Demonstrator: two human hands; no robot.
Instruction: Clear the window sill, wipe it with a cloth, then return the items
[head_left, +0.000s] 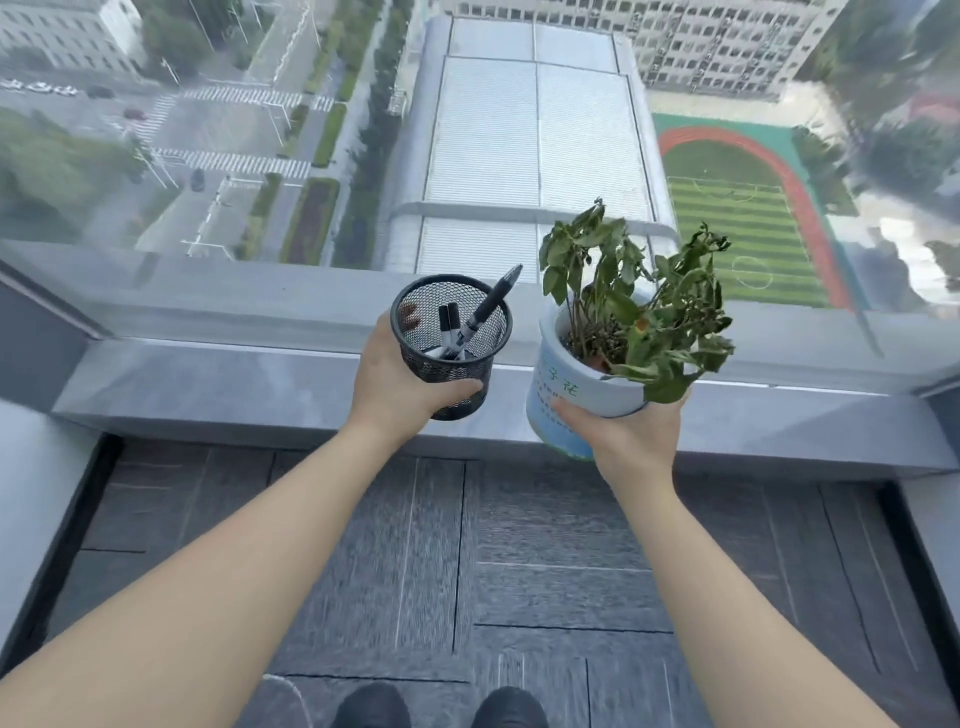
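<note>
Mesh pen cup (451, 347) holds markers (470, 322).

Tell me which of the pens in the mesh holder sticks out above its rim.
The long black pen leaning toward the right side of the black mesh pen holder. Its tip rises past the rim, while the two shorter markers stay below it.

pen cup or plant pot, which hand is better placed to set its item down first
Left, probably. The left hand grips the mesh pen cup upright over the window sill; the right hand holds the plant pot tilted, out past the sill's front edge.
</note>
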